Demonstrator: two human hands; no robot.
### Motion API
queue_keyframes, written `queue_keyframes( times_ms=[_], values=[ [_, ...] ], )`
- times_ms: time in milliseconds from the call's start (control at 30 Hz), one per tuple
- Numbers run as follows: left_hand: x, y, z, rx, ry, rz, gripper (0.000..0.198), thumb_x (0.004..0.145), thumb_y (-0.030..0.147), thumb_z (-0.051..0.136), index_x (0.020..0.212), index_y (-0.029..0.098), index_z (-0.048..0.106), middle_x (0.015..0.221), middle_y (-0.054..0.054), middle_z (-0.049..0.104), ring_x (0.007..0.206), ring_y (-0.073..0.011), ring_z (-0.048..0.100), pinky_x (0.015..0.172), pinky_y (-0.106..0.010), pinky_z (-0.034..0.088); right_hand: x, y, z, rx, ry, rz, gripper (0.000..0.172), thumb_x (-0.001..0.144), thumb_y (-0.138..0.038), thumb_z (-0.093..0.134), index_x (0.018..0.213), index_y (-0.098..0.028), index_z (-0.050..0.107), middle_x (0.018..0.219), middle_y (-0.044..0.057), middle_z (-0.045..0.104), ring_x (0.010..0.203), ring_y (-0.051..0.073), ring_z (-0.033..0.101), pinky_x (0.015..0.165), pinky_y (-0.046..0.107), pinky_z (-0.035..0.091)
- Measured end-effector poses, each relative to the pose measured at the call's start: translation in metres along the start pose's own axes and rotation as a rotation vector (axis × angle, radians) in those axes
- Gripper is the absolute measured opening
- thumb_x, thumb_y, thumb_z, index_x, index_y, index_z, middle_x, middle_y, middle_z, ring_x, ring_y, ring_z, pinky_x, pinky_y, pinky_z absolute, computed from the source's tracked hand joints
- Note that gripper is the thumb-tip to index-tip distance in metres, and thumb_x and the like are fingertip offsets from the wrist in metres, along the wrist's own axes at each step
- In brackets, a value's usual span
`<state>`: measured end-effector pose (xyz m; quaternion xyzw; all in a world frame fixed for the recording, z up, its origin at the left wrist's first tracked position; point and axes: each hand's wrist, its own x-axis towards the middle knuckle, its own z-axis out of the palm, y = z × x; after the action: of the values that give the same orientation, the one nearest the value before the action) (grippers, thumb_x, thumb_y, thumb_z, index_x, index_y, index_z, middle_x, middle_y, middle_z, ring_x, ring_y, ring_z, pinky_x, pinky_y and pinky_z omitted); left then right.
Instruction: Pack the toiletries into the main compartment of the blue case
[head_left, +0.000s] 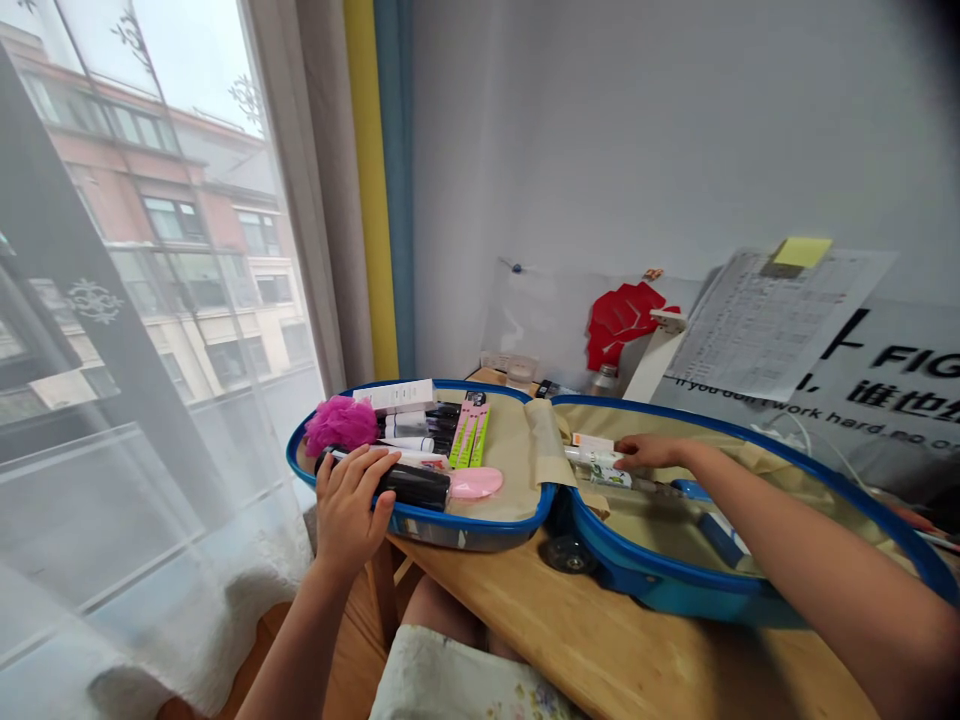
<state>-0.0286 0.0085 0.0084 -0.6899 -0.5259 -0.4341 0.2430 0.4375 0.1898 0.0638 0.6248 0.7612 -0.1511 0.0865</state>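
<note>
An open blue suitcase [480,538] with a beige lining lies on a wooden table. My left hand [352,505] rests over a black cylinder-shaped container [416,488] at the near edge of the left half, fingers stretched across it and thumb apart. Beside it lie a pink oval-headed item [478,484], a purple bath puff [341,425], white-and-black tubes [409,443] and green-and-pink packs [470,430]. In the right half, my right hand [651,452] has its fingers closed at the end of a clear bottle with a printed label [609,474]; the fingertips are partly hidden.
A white box [394,396] lies at the left half's back rim. The right half also holds a dark blue box [724,540]. Behind stand a small jar [604,380] and papers [757,320] clipped together. A sheer curtain [150,400] hangs at left.
</note>
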Motion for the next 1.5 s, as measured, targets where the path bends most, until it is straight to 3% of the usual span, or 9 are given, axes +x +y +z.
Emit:
queue_keyframes(
  times_ms=[200,300,533,633,733,900,1033,1233,1500],
  values=[
    [-0.001,-0.001,0.001,-0.02,-0.013,-0.015,0.041,0.094,0.039,0.031,0.117,0.022,0.061,0.115,-0.007,0.065,0.116,-0.0254,0.051,0.11,-0.046,0.018,-0.007,-0.002,-0.005,0.104,-0.043,0.053,0.058,0.06,-0.06,0.068,0.099,-0.016,0.065,0.09,0.009,0.066,0.076,0.018,0.059,0.063,0.03,0.047],
    [-0.001,-0.001,0.001,-0.024,-0.012,-0.019,0.041,0.094,0.039,0.032,0.117,0.022,0.061,0.115,-0.007,0.065,0.116,-0.0251,0.051,0.11,-0.046,0.018,-0.019,-0.007,-0.015,0.162,-0.022,0.038,0.058,0.05,-0.062,0.07,0.088,-0.018,0.067,0.078,0.007,0.065,0.068,0.018,0.057,0.058,0.03,0.046],
    [-0.001,0.001,-0.001,-0.031,-0.013,-0.028,0.041,0.095,0.038,0.031,0.117,0.021,0.06,0.115,-0.007,0.065,0.116,-0.0251,0.05,0.109,-0.046,0.018,-0.077,-0.026,-0.056,0.243,0.174,-0.054,0.06,0.062,-0.074,0.051,0.086,-0.021,0.063,0.08,0.011,0.064,0.072,0.02,0.057,0.067,0.032,0.048],
    [0.0,0.002,-0.001,-0.04,-0.013,-0.039,0.04,0.095,0.038,0.031,0.117,0.021,0.061,0.116,-0.007,0.065,0.117,-0.0251,0.05,0.109,-0.046,0.018,-0.084,-0.061,-0.066,0.239,0.252,-0.105,0.064,0.069,-0.075,0.04,0.096,-0.02,0.061,0.088,0.011,0.065,0.074,0.02,0.058,0.068,0.031,0.049],
    [0.0,0.002,-0.001,-0.04,-0.008,-0.038,0.04,0.095,0.038,0.031,0.116,0.021,0.061,0.115,-0.007,0.065,0.116,-0.0249,0.051,0.109,-0.046,0.018,-0.07,-0.118,-0.064,0.198,0.28,-0.187,0.059,0.073,-0.069,0.042,0.099,-0.019,0.061,0.09,0.008,0.066,0.074,0.018,0.06,0.067,0.029,0.049],
    [0.001,0.004,-0.002,-0.045,-0.005,-0.038,0.04,0.095,0.038,0.031,0.116,0.021,0.061,0.114,-0.007,0.066,0.115,-0.0248,0.051,0.109,-0.045,0.018,-0.03,-0.227,-0.042,0.062,0.318,-0.314,0.043,0.078,-0.058,0.055,0.098,-0.021,0.065,0.097,0.006,0.068,0.088,0.021,0.062,0.077,0.031,0.047],
    [0.001,0.004,-0.002,-0.043,-0.017,-0.031,0.04,0.095,0.038,0.031,0.117,0.021,0.06,0.115,-0.007,0.065,0.116,-0.0252,0.05,0.108,-0.046,0.018,-0.002,-0.287,-0.022,-0.04,0.287,-0.37,0.038,0.086,-0.052,0.053,0.101,-0.019,0.063,0.105,0.006,0.065,0.094,0.017,0.06,0.084,0.036,0.049],
    [0.001,0.004,-0.004,-0.036,-0.015,-0.027,0.039,0.096,0.037,0.031,0.117,0.021,0.06,0.116,-0.007,0.065,0.116,-0.0253,0.05,0.108,-0.046,0.018,0.019,-0.325,0.0,-0.107,0.286,-0.402,0.033,0.089,-0.044,0.052,0.109,-0.018,0.06,0.112,0.007,0.061,0.098,0.017,0.059,0.087,0.039,0.05],
    [0.002,0.004,-0.002,-0.036,-0.008,-0.03,0.04,0.095,0.037,0.031,0.116,0.021,0.061,0.115,-0.007,0.065,0.115,-0.0254,0.051,0.108,-0.046,0.018,0.013,-0.326,0.012,-0.054,0.293,-0.42,0.038,0.089,-0.045,0.052,0.113,-0.017,0.06,0.118,0.004,0.059,0.105,0.022,0.057,0.091,0.04,0.048]
  ],
)
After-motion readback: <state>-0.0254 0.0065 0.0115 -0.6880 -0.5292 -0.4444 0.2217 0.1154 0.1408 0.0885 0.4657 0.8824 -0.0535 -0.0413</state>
